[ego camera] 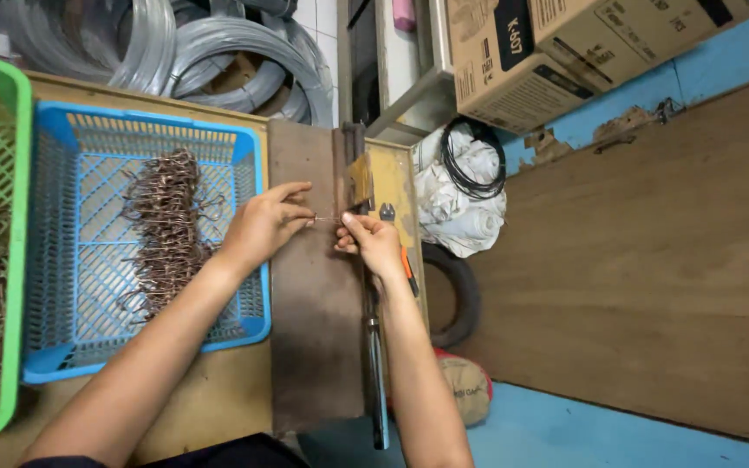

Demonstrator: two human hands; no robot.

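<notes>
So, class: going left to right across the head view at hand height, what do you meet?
Green basket → blue basket → left hand → right hand → white cloth bundle → brown wooden board.

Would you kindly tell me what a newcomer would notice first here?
The bright blue basket at left, holding a heap of bent brown wire pieces. Right of it, the left hand and right hand pinch a thin wire over a brown board.

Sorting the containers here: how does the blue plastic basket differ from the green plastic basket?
The blue plastic basket sits fully in view nearer the left hand; the green plastic basket is cut off at the frame's left edge. Blue holds a central bundle of bent brown wire pieces; green's lie spread. Both are latticed.
</notes>
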